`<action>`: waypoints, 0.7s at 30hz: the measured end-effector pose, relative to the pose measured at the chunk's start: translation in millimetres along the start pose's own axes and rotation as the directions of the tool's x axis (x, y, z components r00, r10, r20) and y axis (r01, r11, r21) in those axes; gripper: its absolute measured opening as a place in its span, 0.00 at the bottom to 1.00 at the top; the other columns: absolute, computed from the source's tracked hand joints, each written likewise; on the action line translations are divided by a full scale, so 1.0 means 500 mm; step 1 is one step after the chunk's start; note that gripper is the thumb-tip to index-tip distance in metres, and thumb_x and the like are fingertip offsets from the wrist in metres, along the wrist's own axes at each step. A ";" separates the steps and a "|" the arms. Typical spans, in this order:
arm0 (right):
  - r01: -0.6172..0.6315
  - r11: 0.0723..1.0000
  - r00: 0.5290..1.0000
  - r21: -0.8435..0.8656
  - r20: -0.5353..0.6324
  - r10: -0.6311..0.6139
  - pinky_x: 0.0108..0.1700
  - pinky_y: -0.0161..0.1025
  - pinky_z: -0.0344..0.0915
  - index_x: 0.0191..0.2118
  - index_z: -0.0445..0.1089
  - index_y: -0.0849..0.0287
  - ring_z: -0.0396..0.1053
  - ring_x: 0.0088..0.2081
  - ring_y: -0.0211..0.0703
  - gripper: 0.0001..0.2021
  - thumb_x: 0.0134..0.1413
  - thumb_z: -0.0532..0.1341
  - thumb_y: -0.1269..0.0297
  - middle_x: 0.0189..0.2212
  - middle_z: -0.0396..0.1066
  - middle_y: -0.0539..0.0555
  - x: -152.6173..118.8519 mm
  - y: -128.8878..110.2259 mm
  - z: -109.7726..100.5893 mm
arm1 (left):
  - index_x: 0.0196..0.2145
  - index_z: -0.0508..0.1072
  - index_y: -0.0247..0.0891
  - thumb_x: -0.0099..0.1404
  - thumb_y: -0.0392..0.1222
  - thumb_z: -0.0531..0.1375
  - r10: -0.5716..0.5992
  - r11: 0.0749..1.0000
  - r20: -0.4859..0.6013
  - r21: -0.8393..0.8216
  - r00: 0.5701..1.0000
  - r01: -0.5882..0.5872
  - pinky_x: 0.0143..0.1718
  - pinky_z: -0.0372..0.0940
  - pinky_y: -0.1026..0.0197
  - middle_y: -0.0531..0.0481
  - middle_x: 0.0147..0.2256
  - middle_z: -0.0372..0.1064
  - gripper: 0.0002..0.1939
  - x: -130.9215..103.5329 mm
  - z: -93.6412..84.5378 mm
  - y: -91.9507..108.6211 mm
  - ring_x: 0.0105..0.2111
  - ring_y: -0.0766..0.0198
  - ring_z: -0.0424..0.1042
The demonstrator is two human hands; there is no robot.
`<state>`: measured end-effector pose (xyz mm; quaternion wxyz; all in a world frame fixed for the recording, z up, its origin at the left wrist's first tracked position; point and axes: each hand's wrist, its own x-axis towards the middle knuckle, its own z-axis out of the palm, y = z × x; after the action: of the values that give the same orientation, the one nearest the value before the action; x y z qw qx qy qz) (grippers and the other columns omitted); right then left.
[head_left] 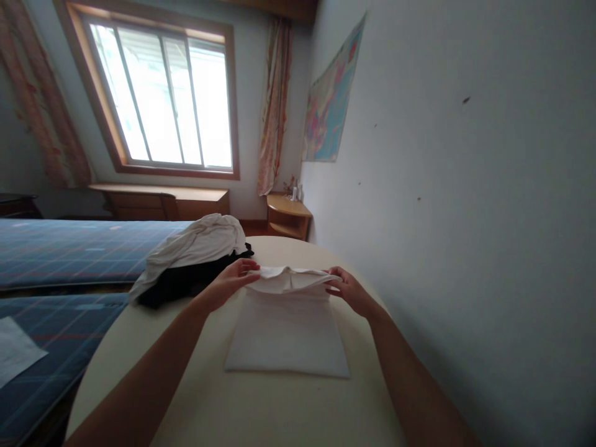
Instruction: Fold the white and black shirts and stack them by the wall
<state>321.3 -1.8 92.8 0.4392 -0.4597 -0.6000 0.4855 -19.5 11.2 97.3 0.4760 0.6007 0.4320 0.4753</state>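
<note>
A white cloth [287, 335], folded into a rough rectangle, lies on the round cream table [261, 413]. Its far edge is lifted and slightly bunched between my hands. My left hand [235, 280] pinches the far left corner of the cloth, fingers closed on it. At the far right corner, my right hand [348, 290] grips the same edge between thumb and fingers. The near part of the cloth rests flat on the tabletop.
Left of the cloth, a pile of white clothing [205, 239] and black clothing [181, 282] sits on the table. Beyond the table's left edge are blue plaid mattresses [84, 248], one bearing a white item [16, 351]. A pale wall [447, 248] stands close on the right.
</note>
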 end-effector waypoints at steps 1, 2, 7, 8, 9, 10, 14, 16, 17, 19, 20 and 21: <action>-0.009 1.000 1.000 0.010 0.003 0.009 0.49 0.43 0.67 0.36 0.58 0.54 0.70 0.51 0.45 0.14 0.49 0.63 0.55 0.53 0.70 0.54 -0.004 -0.004 0.000 | 0.41 0.72 0.36 0.44 0.51 0.73 0.014 1.000 -0.015 0.006 1.000 -0.014 0.40 0.66 0.63 0.44 0.44 0.73 0.29 -0.007 0.004 0.003 0.42 0.59 0.73; -0.014 1.000 1.000 0.017 0.005 0.014 0.49 0.43 0.67 0.36 0.58 0.54 0.70 0.52 0.46 0.14 0.49 0.64 0.55 0.52 0.70 0.54 -0.008 -0.008 0.000 | 0.41 0.72 0.36 0.42 0.49 0.73 0.008 1.000 -0.038 -0.001 0.999 -0.008 0.39 0.66 0.63 0.44 0.44 0.73 0.30 -0.012 0.008 0.006 0.41 0.60 0.73; 0.039 0.999 0.997 0.001 0.069 -0.039 0.51 0.45 0.66 0.33 0.56 0.55 0.70 0.50 0.46 0.16 0.50 0.64 0.53 0.49 0.70 0.54 -0.040 -0.028 0.002 | 0.38 0.72 0.35 0.43 0.50 0.72 -0.163 0.981 -0.144 -0.131 0.976 0.144 0.25 0.58 0.68 0.50 0.34 0.72 0.27 -0.030 0.019 0.023 0.28 0.69 0.68; 0.066 0.998 0.993 0.002 0.101 -0.066 0.53 0.47 0.65 0.32 0.56 0.55 0.69 0.50 0.46 0.17 0.50 0.65 0.53 0.49 0.71 0.54 -0.050 -0.031 0.001 | 0.37 0.72 0.35 0.42 0.50 0.72 -0.171 0.977 -0.149 -0.157 0.974 0.147 0.25 0.58 0.69 0.50 0.34 0.72 0.27 -0.036 0.017 0.027 0.27 0.69 0.68; 0.092 0.996 0.987 0.001 0.134 -0.092 0.54 0.48 0.63 0.32 0.56 0.55 0.69 0.50 0.46 0.17 0.50 0.65 0.54 0.49 0.71 0.54 -0.062 -0.032 -0.001 | 0.36 0.72 0.35 0.42 0.49 0.72 -0.170 0.974 -0.144 -0.178 0.975 0.143 0.26 0.59 0.69 0.50 0.34 0.72 0.26 -0.046 0.014 0.031 0.28 0.69 0.68; 0.114 0.993 0.980 -0.007 0.167 -0.111 0.56 0.49 0.62 0.33 0.56 0.55 0.68 0.51 0.47 0.17 0.50 0.66 0.54 0.50 0.70 0.55 -0.076 -0.033 -0.002 | 0.36 0.72 0.35 0.41 0.48 0.73 -0.168 0.971 -0.130 -0.194 0.977 0.141 0.27 0.60 0.68 0.50 0.34 0.72 0.26 -0.058 0.010 0.034 0.29 0.69 0.68; 0.152 0.983 0.948 -0.104 0.296 -0.115 0.59 0.50 0.57 0.35 0.58 0.55 0.62 0.59 0.50 0.15 0.55 0.64 0.55 0.58 0.65 0.59 -0.144 -0.026 -0.005 | 0.35 0.72 0.36 0.41 0.45 0.74 -0.212 0.955 -0.026 -0.220 0.977 0.201 0.27 0.60 0.69 0.52 0.34 0.71 0.25 -0.128 -0.009 0.031 0.28 0.70 0.68; 0.161 0.972 0.929 -0.172 0.360 -0.090 0.61 0.50 0.55 0.35 0.58 0.55 0.57 0.62 0.52 0.14 0.56 0.64 0.56 0.60 0.61 0.61 -0.179 -0.011 -0.005 | 0.35 0.71 0.37 0.43 0.45 0.73 -0.266 0.943 0.020 -0.204 0.964 0.264 0.26 0.59 0.69 0.54 0.32 0.70 0.23 -0.165 -0.012 0.019 0.27 0.70 0.67; 0.161 0.965 0.921 -0.205 0.384 -0.072 0.61 0.50 0.54 0.36 0.58 0.55 0.56 0.63 0.52 0.13 0.56 0.64 0.56 0.61 0.60 0.61 -0.194 -0.001 -0.004 | 0.35 0.71 0.38 0.44 0.45 0.73 -0.300 0.935 0.032 -0.190 0.953 0.301 0.26 0.59 0.69 0.55 0.32 0.69 0.22 -0.181 -0.011 0.009 0.27 0.70 0.67; 0.147 0.953 0.913 -0.264 0.406 -0.028 0.62 0.50 0.53 0.37 0.59 0.55 0.55 0.64 0.52 0.13 0.55 0.64 0.57 0.62 0.58 0.62 -0.216 0.022 -0.002 | 0.35 0.70 0.38 0.44 0.46 0.73 -0.365 0.915 0.036 -0.168 0.930 0.366 0.26 0.59 0.69 0.55 0.32 0.69 0.22 -0.204 -0.003 -0.012 0.28 0.69 0.68; 0.138 0.948 0.914 -0.287 0.405 -0.011 0.63 0.50 0.53 0.37 0.59 0.55 0.55 0.64 0.52 0.12 0.55 0.63 0.58 0.62 0.58 0.63 -0.224 0.033 -0.001 | 0.35 0.69 0.39 0.44 0.46 0.73 -0.390 0.906 0.027 -0.165 0.920 0.389 0.26 0.60 0.69 0.55 0.32 0.69 0.23 -0.212 0.003 -0.024 0.29 0.68 0.69; 0.134 0.943 0.918 -0.306 0.396 -0.002 0.63 0.50 0.53 0.37 0.59 0.55 0.55 0.64 0.52 0.12 0.55 0.63 0.59 0.62 0.58 0.63 -0.228 0.043 0.000 | 0.35 0.68 0.39 0.43 0.47 0.73 -0.410 0.898 0.013 -0.169 0.912 0.406 0.26 0.61 0.68 0.55 0.32 0.69 0.24 -0.216 0.009 -0.035 0.29 0.67 0.69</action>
<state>345.7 -111.3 62.2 0.2454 -0.3988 -0.7632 0.4453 -35.3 -91.5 62.7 0.6089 0.4494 0.5119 0.4065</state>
